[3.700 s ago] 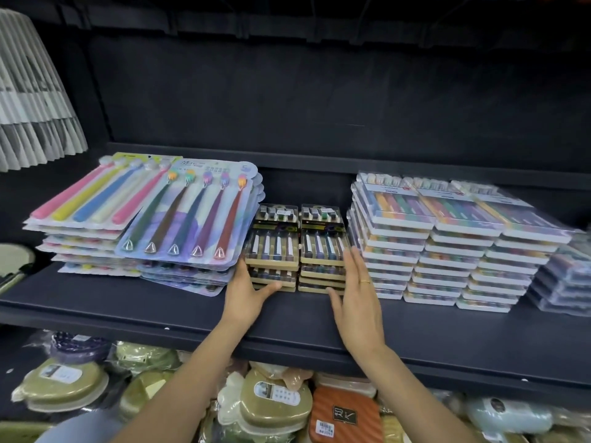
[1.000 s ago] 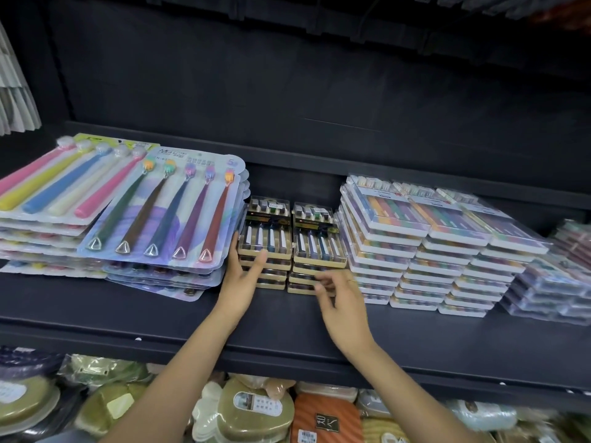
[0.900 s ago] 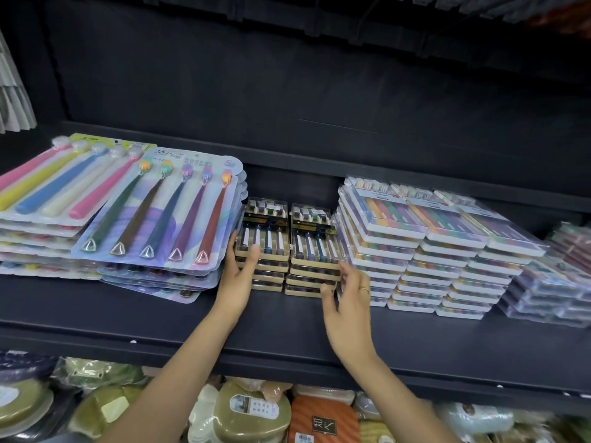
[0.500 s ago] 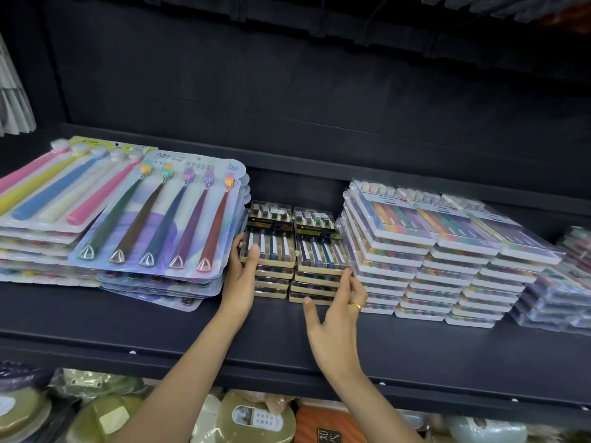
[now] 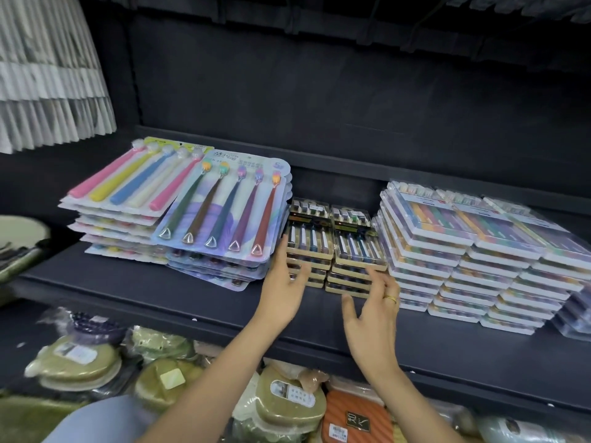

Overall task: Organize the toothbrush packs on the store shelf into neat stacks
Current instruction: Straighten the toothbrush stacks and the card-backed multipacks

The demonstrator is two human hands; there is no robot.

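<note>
A dark shelf is being shown against a dark back panel, with a further shelf of bagged, green and orange goods being seen beneath it. At the upper left, a fan of pale, pleated items is being displayed.

On the shelf, toothbrush packs are being kept in stacks. At the left, a stack of pastel-handled packs is being overlapped by a stack of dark-handled packs, whose lower layers are being left uneven. In the middle, two small gold-edged stacks are being held side by side, touching. At the right, three clear-cased stacks are being kept close together in a stepped row, and more clear packs are being cut off by the frame edge.

The left hand is being laid, fingers straight and together, against the left side of the gold-edged stacks. The right hand is being held with fingers spread and relaxed at the front of the right-hand gold-edged stack; whether contact is being made cannot be told.
</note>
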